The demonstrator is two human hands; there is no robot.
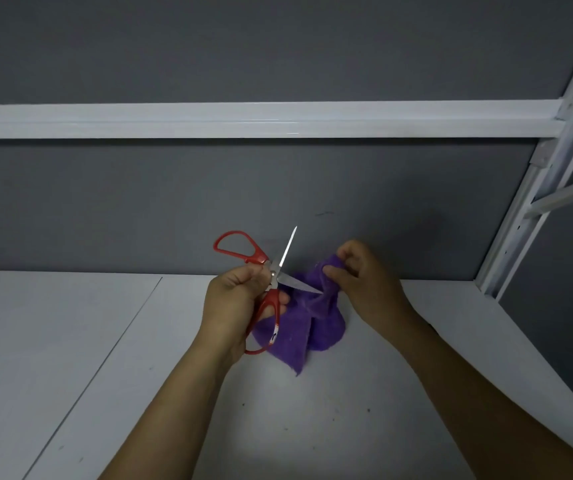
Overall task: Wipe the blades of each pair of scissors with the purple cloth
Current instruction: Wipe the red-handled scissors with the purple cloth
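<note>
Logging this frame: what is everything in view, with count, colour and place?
scissors: one pair, red handles, silver blades spread open, held above the table's middle
purple cloth: one, purple, bunched at the lower blade's tip, hanging toward the table
table: one, white, across the foreground
panel: one, grey, behind the table
rail: one, white, horizontal across the panel
frame post: one, white, slanting at right
left hand: one, grips the scissors
right hand: one, pinches the cloth's top

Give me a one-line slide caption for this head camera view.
Left hand holds open red-handled scissors while the right hand pinches a purple cloth by the lower blade, over a white table.
</note>
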